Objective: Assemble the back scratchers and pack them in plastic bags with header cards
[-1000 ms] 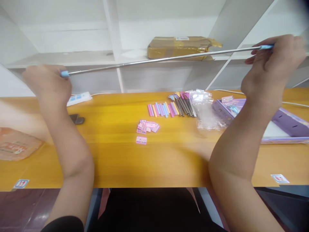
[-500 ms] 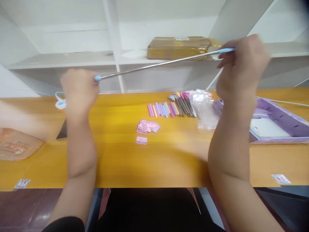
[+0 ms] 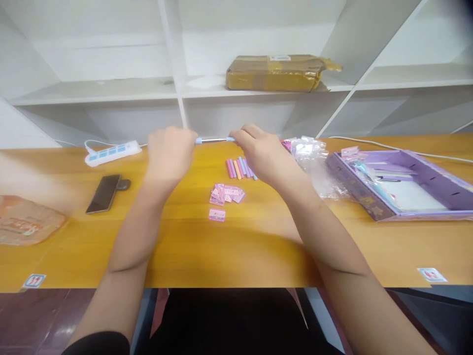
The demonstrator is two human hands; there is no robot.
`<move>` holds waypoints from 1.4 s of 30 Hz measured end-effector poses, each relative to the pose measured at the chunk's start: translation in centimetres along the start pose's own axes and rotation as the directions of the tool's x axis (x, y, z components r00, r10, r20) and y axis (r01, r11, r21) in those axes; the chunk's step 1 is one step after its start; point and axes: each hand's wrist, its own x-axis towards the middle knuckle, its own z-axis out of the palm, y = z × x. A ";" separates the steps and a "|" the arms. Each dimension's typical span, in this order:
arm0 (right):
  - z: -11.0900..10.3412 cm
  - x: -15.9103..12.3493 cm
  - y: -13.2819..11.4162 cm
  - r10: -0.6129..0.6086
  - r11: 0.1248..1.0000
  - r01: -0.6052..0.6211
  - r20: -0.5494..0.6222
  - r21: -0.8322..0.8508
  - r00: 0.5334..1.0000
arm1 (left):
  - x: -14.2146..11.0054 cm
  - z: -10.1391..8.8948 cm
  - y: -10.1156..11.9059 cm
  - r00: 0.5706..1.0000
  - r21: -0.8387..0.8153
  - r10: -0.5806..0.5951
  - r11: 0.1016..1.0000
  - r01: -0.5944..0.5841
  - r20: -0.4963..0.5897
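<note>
Above the back part of the table, my left hand [image 3: 172,154] is closed around one end of a telescopic back scratcher [image 3: 215,140]. The other end is in the closed fingers of my right hand [image 3: 263,152]. Only a short silver rod between two light blue parts shows; both ends are hidden in the hands. Coloured tubes [image 3: 236,168] in pink, yellow, blue and purple lie in a row beneath my right hand, which covers some of them. Small pink cards [image 3: 226,193] lie in a loose pile, with a single card [image 3: 217,215] in front.
Clear plastic bags [image 3: 314,172] lie right of my right hand, beside a purple box [image 3: 384,213] holding pens and papers. At left are a power strip [image 3: 115,153], a phone [image 3: 104,194] and an orange bag [image 3: 29,220]. A taped carton [image 3: 273,74] sits on the shelf.
Both hands have come inward and my right hand has lowered. The long silver rod between them has shortened to a small stretch. My right hand now covers part of the row of tubes.
</note>
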 end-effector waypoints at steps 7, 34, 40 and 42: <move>-0.4 0.0 0.2 -0.009 0.999 0.009 0.004 0.041 1.000 | -0.1 0.3 0.2 0.999 -0.022 0.033 0.999 -0.033 0.004; -4.2 -0.1 5.6 0.129 0.992 -0.129 -0.235 0.018 0.963 | 1.8 1.2 -2.0 0.997 -0.060 -0.006 0.998 0.002 -0.078; -5.0 -2.0 13.8 0.317 0.948 -0.303 -0.380 0.098 0.869 | 3.7 2.3 -9.0 0.976 0.021 -0.161 0.986 0.166 -0.145; -6.2 -3.5 15.6 0.427 0.895 -0.440 -0.421 0.071 0.800 | 3.4 2.5 -12.6 0.974 0.090 -0.178 0.977 0.192 -0.140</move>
